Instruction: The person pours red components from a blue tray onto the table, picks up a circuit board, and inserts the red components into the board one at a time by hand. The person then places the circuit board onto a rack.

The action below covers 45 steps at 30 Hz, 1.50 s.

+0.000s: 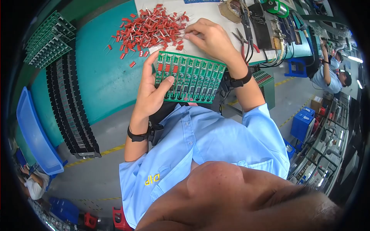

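Item: green circuit board panel (190, 79), long rows of repeated sections, some red parts fitted at its left end; grasped by left hand (151, 90) over bench's near edge. Right hand (210, 38) pinches among loose red components (150, 29); fingertip hold unclear. Pliers (243, 40) partly hidden.

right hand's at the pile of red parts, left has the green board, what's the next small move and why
Probably pinch one red part out of the pile with the right hand and carry it to the green board. The fingertips already rest at the pile's edge, the left hand holds the board ready just below, and only its left columns carry red parts, while the rest look unfilled.
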Available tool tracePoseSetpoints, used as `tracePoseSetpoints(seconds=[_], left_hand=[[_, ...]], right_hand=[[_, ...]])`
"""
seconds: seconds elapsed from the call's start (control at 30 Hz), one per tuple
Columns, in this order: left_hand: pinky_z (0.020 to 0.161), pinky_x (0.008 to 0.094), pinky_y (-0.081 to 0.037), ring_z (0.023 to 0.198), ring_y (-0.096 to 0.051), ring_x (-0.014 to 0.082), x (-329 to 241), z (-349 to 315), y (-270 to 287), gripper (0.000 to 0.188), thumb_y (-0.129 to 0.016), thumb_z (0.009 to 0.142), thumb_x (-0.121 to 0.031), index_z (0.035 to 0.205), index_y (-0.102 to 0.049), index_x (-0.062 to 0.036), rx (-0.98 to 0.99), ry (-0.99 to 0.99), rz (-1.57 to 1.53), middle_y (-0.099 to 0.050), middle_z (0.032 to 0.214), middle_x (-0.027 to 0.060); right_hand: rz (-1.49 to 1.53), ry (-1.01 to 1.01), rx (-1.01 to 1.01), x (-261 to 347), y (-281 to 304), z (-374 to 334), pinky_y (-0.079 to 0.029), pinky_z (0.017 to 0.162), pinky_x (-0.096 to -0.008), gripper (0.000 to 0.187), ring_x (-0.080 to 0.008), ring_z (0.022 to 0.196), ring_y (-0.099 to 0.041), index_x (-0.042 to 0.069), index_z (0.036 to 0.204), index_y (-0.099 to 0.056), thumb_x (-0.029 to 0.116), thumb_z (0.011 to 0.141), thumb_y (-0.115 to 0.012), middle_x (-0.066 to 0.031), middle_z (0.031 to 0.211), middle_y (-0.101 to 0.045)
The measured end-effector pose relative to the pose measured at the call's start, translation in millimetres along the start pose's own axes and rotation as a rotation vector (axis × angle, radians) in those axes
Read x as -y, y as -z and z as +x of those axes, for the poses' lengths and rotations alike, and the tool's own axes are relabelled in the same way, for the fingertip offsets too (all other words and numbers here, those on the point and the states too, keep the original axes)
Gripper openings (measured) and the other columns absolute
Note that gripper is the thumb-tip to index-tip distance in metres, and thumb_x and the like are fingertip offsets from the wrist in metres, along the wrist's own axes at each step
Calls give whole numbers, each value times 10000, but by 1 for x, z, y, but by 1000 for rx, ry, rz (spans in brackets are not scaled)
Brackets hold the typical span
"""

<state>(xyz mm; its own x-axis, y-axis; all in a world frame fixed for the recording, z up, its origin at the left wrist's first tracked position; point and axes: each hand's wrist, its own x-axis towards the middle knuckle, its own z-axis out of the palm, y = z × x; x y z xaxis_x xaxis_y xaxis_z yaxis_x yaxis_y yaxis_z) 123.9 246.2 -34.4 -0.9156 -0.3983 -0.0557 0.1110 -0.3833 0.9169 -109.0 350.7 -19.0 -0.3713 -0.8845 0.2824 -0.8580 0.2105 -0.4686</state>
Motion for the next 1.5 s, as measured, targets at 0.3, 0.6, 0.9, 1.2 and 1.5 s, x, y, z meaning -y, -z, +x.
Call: tracePoseSetpoints(seconds=[0.3,0.6,0.9,1.2,1.5], left_hand=[[1017,352,-463,1238,-554,201,0,0,0,694,-559,953,68,1531,-195,-57,-46,-8,-5,-488,1402,150],[1006,366,-485,1244,-554,221,2,2,-6,731,-580,956,67,1521,-144,-91,-126,-82,56,-496,1372,168],[985,365,-504,1234,-565,228,0,4,-5,731,-580,962,57,1516,-132,-103,-91,-82,66,-501,1363,175],[982,361,-506,1233,-566,228,-1,3,-5,730,-583,960,58,1516,-138,-102,-92,-81,45,-496,1368,172],[1003,350,-472,1257,-535,217,1,3,-6,758,-595,946,73,1532,-152,-115,-87,-83,40,-481,1387,158]], right_hand=[[495,-262,-108,-1,33,-11,-469,611,-228,163,-91,684,-571,2,1041,-718,140,960,-686,-43,864,-683],[832,-259,-72,67,29,-40,-459,586,-200,179,-72,739,-618,-18,1114,-714,45,951,-675,-77,937,-717],[651,-224,77,72,19,-38,-469,565,-208,137,-74,731,-661,-4,1044,-736,20,911,-711,-90,895,-735],[619,-175,53,71,18,-36,-416,522,-219,141,-64,639,-593,11,1038,-743,21,899,-721,-70,846,-717],[576,-168,54,71,20,-36,-387,512,-232,126,-69,598,-548,20,1019,-753,36,897,-724,-64,810,-699]])
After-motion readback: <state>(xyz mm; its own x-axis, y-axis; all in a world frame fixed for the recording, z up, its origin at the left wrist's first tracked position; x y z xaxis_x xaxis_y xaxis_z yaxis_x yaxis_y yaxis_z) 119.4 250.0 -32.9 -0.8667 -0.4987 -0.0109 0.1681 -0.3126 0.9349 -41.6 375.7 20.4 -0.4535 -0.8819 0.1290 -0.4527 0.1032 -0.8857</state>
